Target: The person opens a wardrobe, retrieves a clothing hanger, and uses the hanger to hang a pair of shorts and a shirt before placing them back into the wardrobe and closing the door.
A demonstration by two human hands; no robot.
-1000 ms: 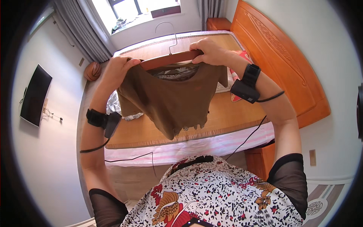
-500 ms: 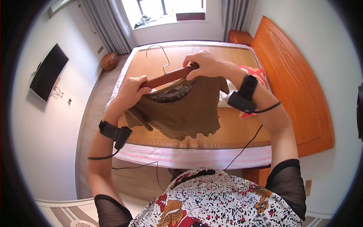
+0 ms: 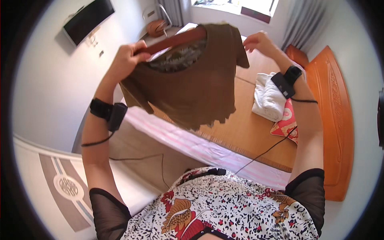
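Note:
A brown wooden hanger (image 3: 173, 43) with a curved metal hook is held up in front of me, tilted with its right side higher. My left hand (image 3: 127, 61) is closed round its left end. The olive-brown T-shirt (image 3: 190, 88) hangs from it, its wide neck open toward me and its lower hem wavy. The hanger's right end is hidden inside the shirt's right shoulder. Beside the right sleeve is my right hand (image 3: 262, 45), fingers bent but apart, the tips close to the sleeve's edge; whether they touch the cloth is hard to see.
Beyond the shirt lies a bed with a tan mat (image 3: 256, 142) and a wooden headboard (image 3: 332, 124) on the right. A folded white blanket (image 3: 267, 98) and a red patterned pillow (image 3: 286, 124) rest on it. A thin black cable (image 3: 268, 150) runs from my right wrist strap.
My right hand has let go of the hanger and moved right, past the sleeve. The shirt's right shoulder now covers the hanger's right end. The view has turned left.

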